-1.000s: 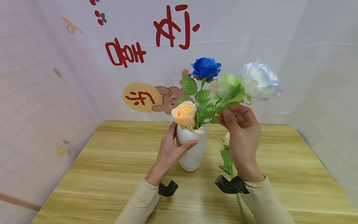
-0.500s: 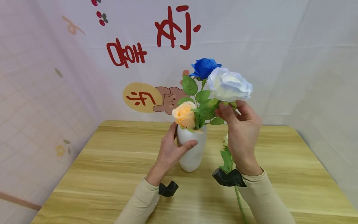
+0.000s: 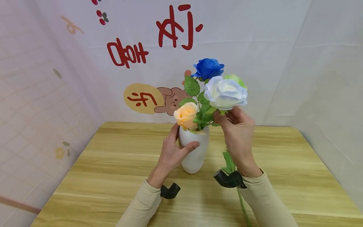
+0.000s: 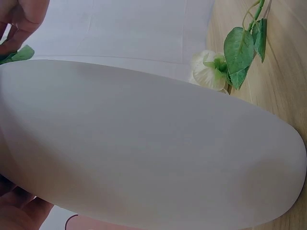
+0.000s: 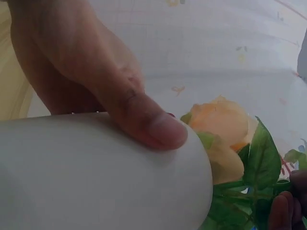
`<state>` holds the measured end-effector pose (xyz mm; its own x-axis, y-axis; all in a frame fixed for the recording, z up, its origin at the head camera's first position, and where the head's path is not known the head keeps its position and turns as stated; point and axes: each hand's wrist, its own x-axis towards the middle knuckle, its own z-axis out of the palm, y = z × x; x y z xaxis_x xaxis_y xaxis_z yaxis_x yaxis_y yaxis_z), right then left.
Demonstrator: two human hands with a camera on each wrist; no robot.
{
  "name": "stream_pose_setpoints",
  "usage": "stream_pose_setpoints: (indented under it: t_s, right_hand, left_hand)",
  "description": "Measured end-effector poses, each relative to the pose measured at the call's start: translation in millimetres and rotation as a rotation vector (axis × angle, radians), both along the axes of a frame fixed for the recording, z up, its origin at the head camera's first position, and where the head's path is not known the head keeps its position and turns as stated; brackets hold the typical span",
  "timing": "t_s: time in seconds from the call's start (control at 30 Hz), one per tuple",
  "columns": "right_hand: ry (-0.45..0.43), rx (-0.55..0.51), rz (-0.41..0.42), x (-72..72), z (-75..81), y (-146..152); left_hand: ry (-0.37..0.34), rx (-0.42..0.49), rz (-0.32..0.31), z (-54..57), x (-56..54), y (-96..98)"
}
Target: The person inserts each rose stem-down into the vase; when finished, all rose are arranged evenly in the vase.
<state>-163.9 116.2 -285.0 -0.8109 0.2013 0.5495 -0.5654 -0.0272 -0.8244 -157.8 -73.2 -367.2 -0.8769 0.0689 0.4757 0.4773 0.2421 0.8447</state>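
The white vase (image 3: 193, 159) stands on the table, and my left hand (image 3: 173, 153) grips it near its mouth, thumb across the front. Above the mouth, my right hand (image 3: 240, 135) pinches the stem of a white rose (image 3: 226, 93) just below the bloom. Leaves hide that stem's lower end. A peach rose (image 3: 186, 116) leans over the vase's rim, and a blue rose (image 3: 208, 68) rises behind. Part of a green rose (image 3: 237, 79) shows behind the white bloom. In the right wrist view, the left thumb (image 5: 165, 130) presses the vase.
Another rose, with a cream bloom (image 4: 208, 71) and green leaves (image 3: 229, 161), lies on the wooden table (image 3: 119, 176) beneath my right forearm. A white cloth wall (image 3: 255, 37) with red characters stands behind the table.
My right hand has moved left and slightly down, bringing the white rose from the right to above the vase, partly covering the green one. The left hand and vase stay put.
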Motion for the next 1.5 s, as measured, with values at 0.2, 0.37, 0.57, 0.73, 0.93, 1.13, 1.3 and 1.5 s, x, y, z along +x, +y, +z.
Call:
stream_pose_setpoints:
  t_s: [0.2, 0.37, 0.57, 0.73, 0.93, 1.13, 1.3, 1.5]
  right_hand:
    - [-0.03, 0.064, -0.052, -1.1, -11.9, 5]
    - [-0.015, 0.091, -0.05, -2.2, -19.4, 6]
    - [-0.04, 0.126, -0.035, -1.5, -25.6, 4]
    - [-0.032, 0.122, 0.025, 0.5, -31.9, 8]
    - [-0.05, 0.09, 0.083, 7.7, -39.1, 29]
    - [-0.117, 0.185, 0.016, 15.0, -42.5, 55]
    - [-0.169, 0.308, -0.018, 15.8, -52.6, 77]
    - [-0.248, 0.49, -0.018, 14.7, -76.8, 105]
  left_hand:
    - [0.008, -0.001, -0.005, -0.8, -1.1, 1.5]
    - [0.012, -0.004, -0.002, -1.1, -0.7, 2.5]
    - [0.019, -0.006, 0.001, -2.4, -1.0, 3.5]
    - [0.004, 0.002, 0.0, -3.4, -1.3, 3.4]
    - [-0.007, -0.001, -0.014, -2.2, -2.9, 2.8]
    - [-0.004, 0.0, -0.003, -0.1, -4.5, 1.4]
    - [0.017, -0.009, 0.001, -0.4, -5.7, 0.1]
    - [0.003, -0.007, -0.002, -1.1, -6.0, 2.0]
